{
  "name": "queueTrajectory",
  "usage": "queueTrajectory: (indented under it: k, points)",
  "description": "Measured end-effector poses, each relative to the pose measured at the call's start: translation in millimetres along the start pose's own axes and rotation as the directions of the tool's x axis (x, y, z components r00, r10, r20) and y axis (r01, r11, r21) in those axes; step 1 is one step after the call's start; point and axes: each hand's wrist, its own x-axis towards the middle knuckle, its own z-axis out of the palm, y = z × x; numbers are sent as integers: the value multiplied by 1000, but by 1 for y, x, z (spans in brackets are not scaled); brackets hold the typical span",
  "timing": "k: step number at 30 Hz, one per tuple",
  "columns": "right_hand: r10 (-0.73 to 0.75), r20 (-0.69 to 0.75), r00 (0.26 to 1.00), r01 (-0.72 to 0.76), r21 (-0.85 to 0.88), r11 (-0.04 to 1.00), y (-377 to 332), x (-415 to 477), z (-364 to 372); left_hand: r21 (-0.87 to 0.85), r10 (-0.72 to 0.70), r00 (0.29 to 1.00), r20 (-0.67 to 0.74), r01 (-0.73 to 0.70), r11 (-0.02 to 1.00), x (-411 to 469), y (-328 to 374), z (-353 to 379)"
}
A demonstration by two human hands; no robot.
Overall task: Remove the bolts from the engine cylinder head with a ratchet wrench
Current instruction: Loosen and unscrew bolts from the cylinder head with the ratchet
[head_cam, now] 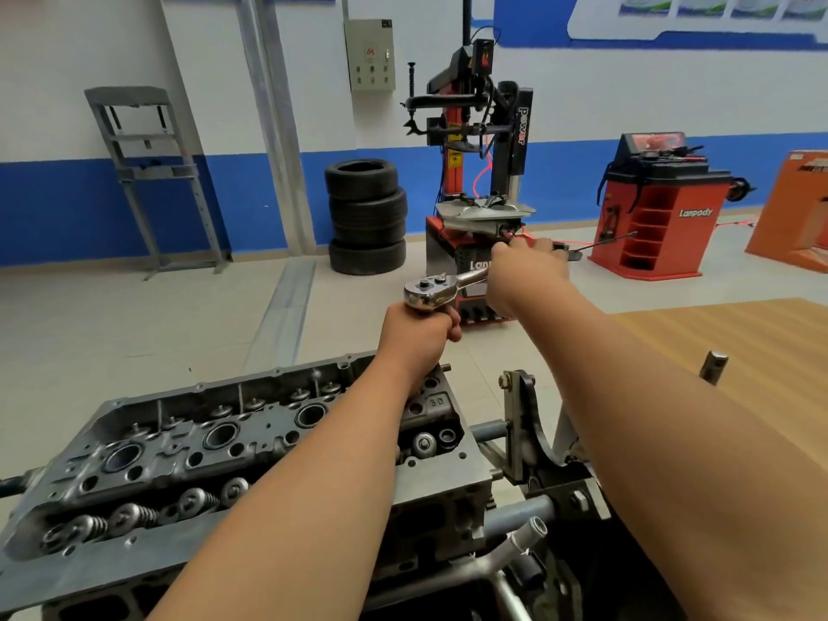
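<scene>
Gripping the round-headed chrome ratchet wrench: left hand fingers curl beneath its head, right hand fingers wrap its two-o'clock handle.

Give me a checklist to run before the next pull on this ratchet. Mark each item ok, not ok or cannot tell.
1. Right hand grips the handle of the ratchet: ok.
2. Left hand grips just under the ratchet's head to steady it: ok.
3. Socket seated squarely on a bolt: cannot tell, it is hidden below the left hand and forearm.
4. Direction lever set to loosen: cannot tell, too small to read.
5. Cylinder head sits level on the stand: ok. Whether it is clamped tight: cannot tell.
6. Room for the handle to swing: looks ok, nothing stands close beside it.
</scene>
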Motion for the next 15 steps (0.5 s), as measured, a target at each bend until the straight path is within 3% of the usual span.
queueTrajectory:
  k: [4,8,10,13,15]
  points:
    - [97,-20,995,-98,-42,994,26,-37,4,59,-4,1000,-26,6,998,0,1,3]
    - [103,-32,994,-99,92,991,40,-90,-3,58,-10,997,-79,15,998,-3,2,6]
    - [89,-38,995,-83,137,987,35,-124,-8,103,2,995,-102,9,995,-3,4,7]
    - [14,-104,994,-2,119,993,16,-177,-11,304,57,996,-71,-33,952,-1,3,8]
    - [-47,-125,991,62,113,992,0,-206,-11,271,118,983,-141,-77,960,-2,0,8]
